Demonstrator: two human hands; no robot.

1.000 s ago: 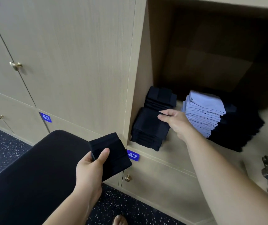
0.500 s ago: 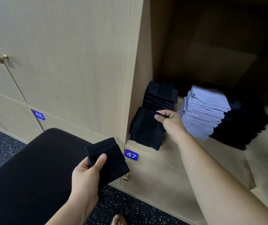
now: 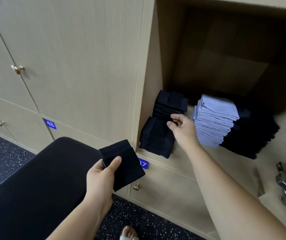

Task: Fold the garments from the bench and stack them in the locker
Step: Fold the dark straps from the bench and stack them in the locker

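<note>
The left hand (image 3: 102, 175) has the folded black garment (image 3: 126, 163) in its grip, thumb pressed on top and fingers underneath. It holds the garment in the air past the end of the padded bench (image 3: 35, 179), just in front of the open locker (image 3: 149, 80). From that grip the target lies up, forward and to the right: the front black stack (image 3: 154, 137) sits at the locker's left front corner, close against the side wall, only a short reach over the sill. The garment is a flat oblong, and its longer side seems to run roughly near to far, much like the stack's, though turned a little. A small twist should square it before it goes down.

The right hand (image 3: 182, 129) is already inside the locker, hovering over the back of that front stack, with its fingertips at the edge of the rear black stack (image 3: 170, 104). Its fingers are curled, but I cannot tell whether that grip pinches a fold or merely touches the cloth. It is the nearer hand to the stacks, yet the left carries the piece, so the right will probably have to clear away or steady the pile. A pale blue stack (image 3: 213, 118) stands just to the right, apart from the black ones.
</note>
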